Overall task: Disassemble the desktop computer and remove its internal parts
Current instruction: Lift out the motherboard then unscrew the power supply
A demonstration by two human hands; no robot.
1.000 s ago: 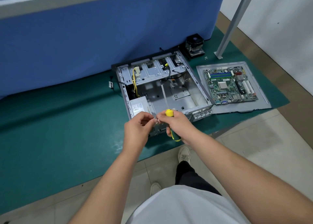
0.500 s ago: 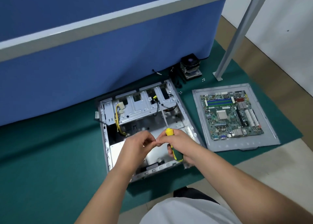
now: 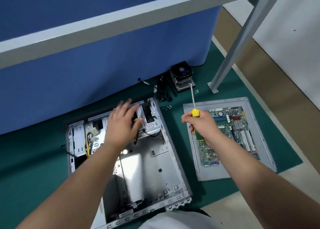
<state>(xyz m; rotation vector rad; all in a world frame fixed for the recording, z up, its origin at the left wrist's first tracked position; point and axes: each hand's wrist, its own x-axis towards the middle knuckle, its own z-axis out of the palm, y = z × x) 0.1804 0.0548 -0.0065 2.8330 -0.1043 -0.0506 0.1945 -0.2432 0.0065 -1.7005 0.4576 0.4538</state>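
The open grey computer case lies flat on the green mat. My left hand is stretched over the drive cage at the case's far end, fingers straight and blurred, holding nothing that I can see. My right hand grips a yellow-and-green screwdriver, shaft pointing away from me, above the gap between the case and the motherboard. The removed motherboard rests on the grey side panel to the right. Yellow power cables sit at the case's left.
A black CPU cooler and loose black cables lie by the blue partition. Small screws are scattered on the green mat. A grey metal post stands at the right. My white shirt fills the bottom edge.
My hands have come apart: the left reached forward over the drive cage, the right swung right with the screwdriver. The view moved closer to the case.
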